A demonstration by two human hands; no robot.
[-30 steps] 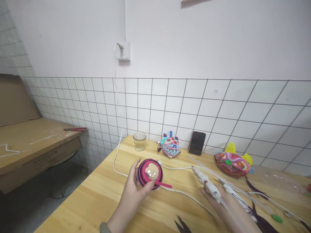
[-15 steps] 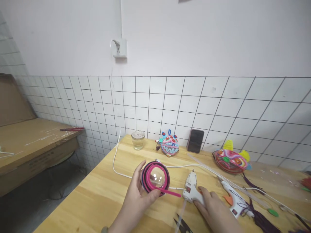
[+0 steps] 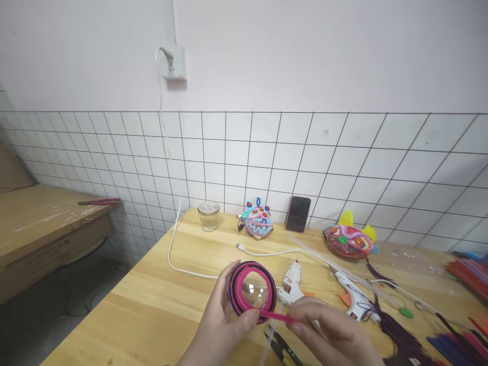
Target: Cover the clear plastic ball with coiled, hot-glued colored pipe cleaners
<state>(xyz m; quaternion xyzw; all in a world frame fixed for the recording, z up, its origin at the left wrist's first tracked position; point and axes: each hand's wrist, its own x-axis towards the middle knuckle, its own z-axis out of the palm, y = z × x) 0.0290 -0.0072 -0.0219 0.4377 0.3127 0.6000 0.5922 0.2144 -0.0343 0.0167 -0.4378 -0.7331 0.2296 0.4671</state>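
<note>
Moved the right hand (image 3: pixel 328 325) off the white glue gun (image 3: pixel 291 284) onto the pink strip (image 3: pixel 276 316); now pinching its free end between thumb and fingertips. Cupping the banded clear dome (image 3: pixel 254 290) in the half-curled left hand (image 3: pixel 224 316), over the tabletop (image 3: pixel 145 305). Probably light and stiff, slick at the centre, soft along the strip; best held by the banded rim. Can see scissors (image 3: pixel 288 350) close by, phone (image 3: pixel 298 214) farther back.
</note>
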